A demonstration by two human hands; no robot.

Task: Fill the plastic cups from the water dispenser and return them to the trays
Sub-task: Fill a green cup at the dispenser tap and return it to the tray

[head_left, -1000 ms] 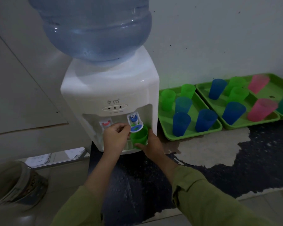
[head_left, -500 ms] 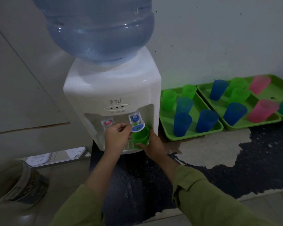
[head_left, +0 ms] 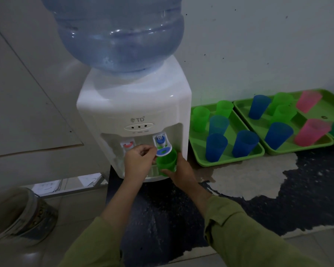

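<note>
Unmoved right fingers (head_left: 165, 172) curled round green cup (head_left: 166, 160)

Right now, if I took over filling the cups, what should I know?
Left hand pinches the blue tap lever on the dispenser.
Right hand holds a green cup under that tap.
The other cups stand on two green trays to the right; whether they hold water cannot be told.
Left to do: finish this cup, set it on a tray, fill any empty ones.

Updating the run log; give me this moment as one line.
phase: filling | right hand: holds green cup under blue tap lever | left hand: pinches that lever | fill level: cannot tell
</note>
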